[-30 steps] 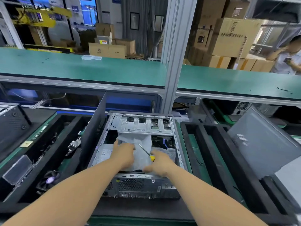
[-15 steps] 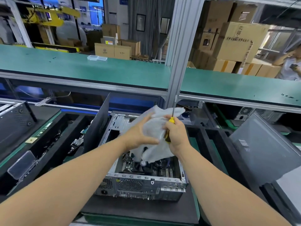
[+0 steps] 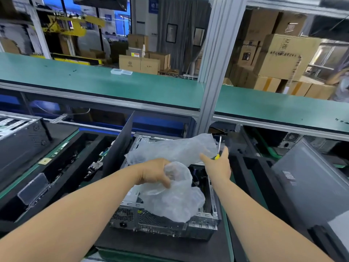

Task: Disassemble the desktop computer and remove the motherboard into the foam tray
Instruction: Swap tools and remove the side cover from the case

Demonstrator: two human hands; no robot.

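My left hand [image 3: 156, 173] grips a bunched clear plastic bag [image 3: 175, 186], fingers curled round a fold of it, held above the open PC case [image 3: 166, 222]. The bag spreads two ways: one flap up and right toward the far end of the case, the other hanging down over the near end. My right hand [image 3: 217, 165] is near the bag's upper flap, fingers mostly straight and spread, thumb tucked over a yellow-handled screwdriver [image 3: 218, 148] whose shaft points up; I can't tell if the fingertips touch the plastic. The case lies on its side on a dark mat on the table [image 3: 224, 229], rear ports facing me, side panel off. The motherboard is inside the case, mostly hidden by the bag; only dark parts show by the right wall. A black foam tray [image 3: 251, 167] sits just right of the case, another foam tray [image 3: 62, 163] with small parts on the left. A grey panel [image 3: 311, 186] leans at far right. Green shelf [image 3: 113, 86] runs across above.
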